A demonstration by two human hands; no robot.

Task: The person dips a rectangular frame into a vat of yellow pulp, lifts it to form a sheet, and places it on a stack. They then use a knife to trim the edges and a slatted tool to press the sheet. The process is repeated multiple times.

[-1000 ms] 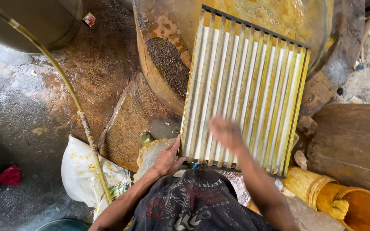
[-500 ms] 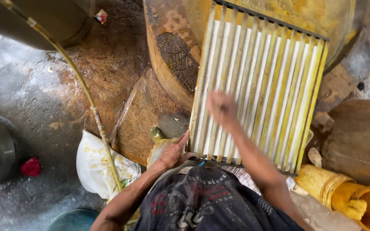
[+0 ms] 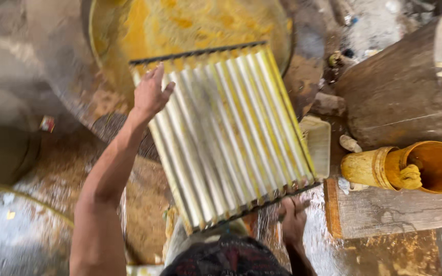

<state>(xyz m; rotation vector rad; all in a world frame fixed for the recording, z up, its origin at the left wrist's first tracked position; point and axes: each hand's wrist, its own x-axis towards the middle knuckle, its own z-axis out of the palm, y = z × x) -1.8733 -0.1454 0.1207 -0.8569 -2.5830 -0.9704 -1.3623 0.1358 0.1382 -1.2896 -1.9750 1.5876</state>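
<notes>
Against the far-left corner of the ribbed, yellow-stained metal washboard tray (image 3: 226,133), the left hand (image 3: 151,93) lies flat with its fingers (image 3: 157,74) spread and released, seemingly steadying that edge. At the tray's near edge the right hand (image 3: 293,220) curls its fingers under the rim, bearing its weight. Tilted, the tray leans over the big round yellow-crusted basin (image 3: 190,25) beyond it. Right of the tray lies a yellow bucket (image 3: 410,167) on its side.
</notes>
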